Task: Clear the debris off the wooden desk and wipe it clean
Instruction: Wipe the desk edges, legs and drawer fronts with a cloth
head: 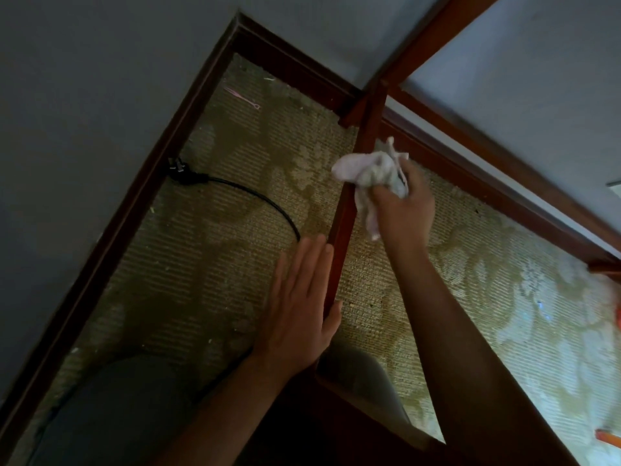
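open carpet [215, 264] lies left of the wooden leg [346, 210]; a black power cord [255, 200] crosses it, and the skirting board [134, 210] bounds it.

Both forearms are bare to the hands, with no sleeves, and grey trousers [111, 408] cover the knee.

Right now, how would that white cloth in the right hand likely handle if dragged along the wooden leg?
The cloth looks floppy: its tail droops below the right hand. Probably light, bunched small. It should conform to the wooden leg.
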The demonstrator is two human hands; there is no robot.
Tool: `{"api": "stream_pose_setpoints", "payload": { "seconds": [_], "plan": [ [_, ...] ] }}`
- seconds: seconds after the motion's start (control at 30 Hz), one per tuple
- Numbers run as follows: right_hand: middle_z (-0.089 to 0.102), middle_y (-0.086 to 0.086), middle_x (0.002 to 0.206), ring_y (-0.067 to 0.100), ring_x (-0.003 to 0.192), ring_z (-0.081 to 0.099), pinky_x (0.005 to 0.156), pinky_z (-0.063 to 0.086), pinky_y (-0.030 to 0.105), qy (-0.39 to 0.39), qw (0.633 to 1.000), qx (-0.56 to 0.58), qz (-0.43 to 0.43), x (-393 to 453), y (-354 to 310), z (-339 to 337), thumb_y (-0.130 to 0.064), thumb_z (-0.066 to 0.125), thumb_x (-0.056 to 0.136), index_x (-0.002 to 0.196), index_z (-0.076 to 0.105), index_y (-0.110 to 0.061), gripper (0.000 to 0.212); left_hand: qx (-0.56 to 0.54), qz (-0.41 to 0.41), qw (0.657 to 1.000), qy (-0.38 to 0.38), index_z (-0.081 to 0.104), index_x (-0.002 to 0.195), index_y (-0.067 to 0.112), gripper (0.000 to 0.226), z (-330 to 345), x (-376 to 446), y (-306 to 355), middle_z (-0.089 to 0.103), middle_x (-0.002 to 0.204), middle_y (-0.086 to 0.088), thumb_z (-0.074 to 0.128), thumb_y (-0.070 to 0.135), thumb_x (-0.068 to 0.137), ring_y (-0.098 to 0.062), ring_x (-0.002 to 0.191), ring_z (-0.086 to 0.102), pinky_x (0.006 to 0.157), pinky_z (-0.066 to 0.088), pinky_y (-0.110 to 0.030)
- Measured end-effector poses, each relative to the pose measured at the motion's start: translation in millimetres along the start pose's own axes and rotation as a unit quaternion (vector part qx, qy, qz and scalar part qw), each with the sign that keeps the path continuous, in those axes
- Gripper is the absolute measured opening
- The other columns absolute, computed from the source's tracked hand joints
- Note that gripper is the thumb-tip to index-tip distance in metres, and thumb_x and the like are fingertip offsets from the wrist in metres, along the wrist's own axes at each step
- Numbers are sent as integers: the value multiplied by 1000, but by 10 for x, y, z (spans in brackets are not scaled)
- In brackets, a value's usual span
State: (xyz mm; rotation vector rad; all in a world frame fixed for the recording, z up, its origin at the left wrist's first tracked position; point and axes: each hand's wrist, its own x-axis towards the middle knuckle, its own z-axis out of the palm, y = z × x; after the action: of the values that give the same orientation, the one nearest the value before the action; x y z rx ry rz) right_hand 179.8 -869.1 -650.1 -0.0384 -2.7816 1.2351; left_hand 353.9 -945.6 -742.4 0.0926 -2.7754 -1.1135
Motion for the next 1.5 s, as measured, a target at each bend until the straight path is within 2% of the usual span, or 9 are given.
{"api": "stream_pose_setpoints", "payload": {
  "seconds": [0.1,0.37,0.5,0.67,0.8,0.97,1.1,1.23,1.5],
  "plan": [
    [74,-22,103,1,92,72,85,62,42,-24,996,67,63,61,79,197,-28,66,96,125,61,-51,37,-13,25,999,-38,16,165,9,74,27,15,-34,5,174,-6,46,39,105,-20,161,-2,129,12,-53],
    [74,7,76,20,67,69,60,53,32,-87,935,148,311,-761,458,52,-35,66,96,88,74,-13,25,-99,14,991,-86,3,166,11,73,70,73,-72,-2,175,-3,42,35,109,-12,160,-7,130,10,-48],
    [73,11,82,22,74,70,71,57,40,-72,926,244,278,-223,410,185,-26,63,96,92,74,-14,17,-125,4,987,-98,0,166,15,77,45,106,-65,-6,174,4,47,35,108,-5,158,-10,131,1,-40],
    [75,-1,89,12,79,72,70,60,34,-25,985,109,131,-260,293,265,-29,58,104,105,68,-22,12,-167,-32,982,-85,-7,165,23,91,-40,300,-51,-9,172,9,57,44,103,-2,157,-11,126,-2,-25],
    [63,-2,124,10,112,61,90,56,30,-67,998,-14,-8,-434,288,74,-38,66,99,127,69,-24,31,-115,45,992,-7,-6,164,18,115,-147,793,-45,-3,174,-7,78,37,88,-17,161,-4,130,11,-42],
    [71,-5,131,9,121,67,95,57,28,-106,964,219,109,-491,129,-164,-6,50,103,143,59,-21,43,-23,184,983,-15,40,155,11,87,-217,1416,-191,33,165,-11,75,44,83,-32,158,18,123,25,-56],
    [63,-11,128,-6,103,62,77,50,25,-101,982,-7,161,-777,163,120,-28,58,102,150,40,-27,51,-114,153,981,19,59,133,7,54,-173,1679,-357,53,146,-9,76,32,88,-26,144,43,110,46,-47],
    [53,9,151,24,116,66,91,58,45,-164,967,-139,135,-1060,178,447,-43,50,106,164,-6,-35,81,-194,105,975,4,59,125,8,50,-201,1856,-420,58,132,-6,80,31,85,-20,123,56,101,51,-46],
    [38,10,154,20,87,63,71,58,41,-170,951,-255,44,-1081,233,497,-25,41,109,159,-24,-41,84,6,243,966,-92,52,145,11,66,-292,2268,-181,42,158,-11,77,34,89,-31,153,26,121,30,-54]
  ]
}}
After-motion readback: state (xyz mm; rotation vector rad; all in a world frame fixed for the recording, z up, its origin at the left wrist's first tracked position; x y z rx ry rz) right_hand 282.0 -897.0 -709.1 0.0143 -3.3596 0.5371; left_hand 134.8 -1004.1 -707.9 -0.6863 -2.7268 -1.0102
